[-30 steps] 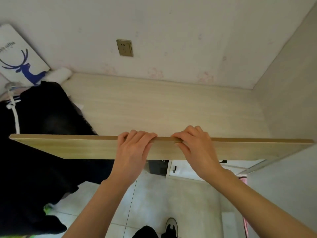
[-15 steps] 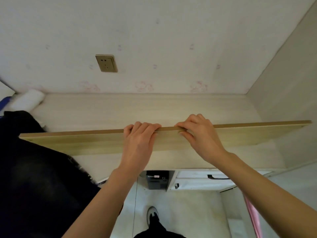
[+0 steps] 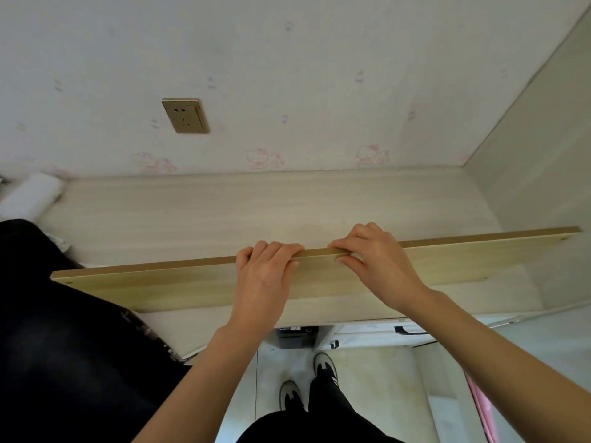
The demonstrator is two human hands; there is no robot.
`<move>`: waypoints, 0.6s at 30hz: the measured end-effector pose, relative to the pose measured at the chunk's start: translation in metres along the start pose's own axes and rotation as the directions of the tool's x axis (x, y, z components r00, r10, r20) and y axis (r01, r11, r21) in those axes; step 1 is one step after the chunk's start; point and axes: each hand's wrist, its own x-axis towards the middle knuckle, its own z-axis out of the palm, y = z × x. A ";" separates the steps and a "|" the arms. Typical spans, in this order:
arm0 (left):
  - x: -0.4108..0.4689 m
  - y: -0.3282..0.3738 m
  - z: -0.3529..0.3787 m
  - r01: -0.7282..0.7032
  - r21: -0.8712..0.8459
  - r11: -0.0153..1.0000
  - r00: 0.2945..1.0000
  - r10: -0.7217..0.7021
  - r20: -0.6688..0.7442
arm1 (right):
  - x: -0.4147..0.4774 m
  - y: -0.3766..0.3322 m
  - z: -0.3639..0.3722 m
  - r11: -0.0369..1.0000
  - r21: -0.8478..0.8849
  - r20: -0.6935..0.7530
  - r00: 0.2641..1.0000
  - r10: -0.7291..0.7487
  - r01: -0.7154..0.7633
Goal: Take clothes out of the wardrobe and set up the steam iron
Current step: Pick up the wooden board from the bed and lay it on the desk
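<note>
While both bare hands grip the top edge of a long pale wooden board [image 3: 447,266] held across the light wood-grain desktop [image 3: 224,212], the left hand [image 3: 263,279] curls its fingers over the edge and the right hand [image 3: 377,260] pinches it just beside. Dark black clothing [image 3: 64,346] lies heaped at the desk's left end, below a brass-coloured wall socket [image 3: 186,115].

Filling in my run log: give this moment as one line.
left hand: gripping wooden board top edge | right hand: gripping same edge | board: held over desk | black garment: at left
</note>
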 end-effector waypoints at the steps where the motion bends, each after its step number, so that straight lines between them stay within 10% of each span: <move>1: 0.001 0.001 0.001 0.002 0.002 1.000 1.000 -0.002 0.003 | 0.000 0.001 -0.001 1.000 0.009 0.006 1.000 0.008 -0.008; 18: 0.037 -0.015 0.014 -0.022 0.172 0.985 1.000 0.022 0.003 | 0.044 0.015 -0.005 0.997 -0.073 0.120 0.993 0.021 -0.012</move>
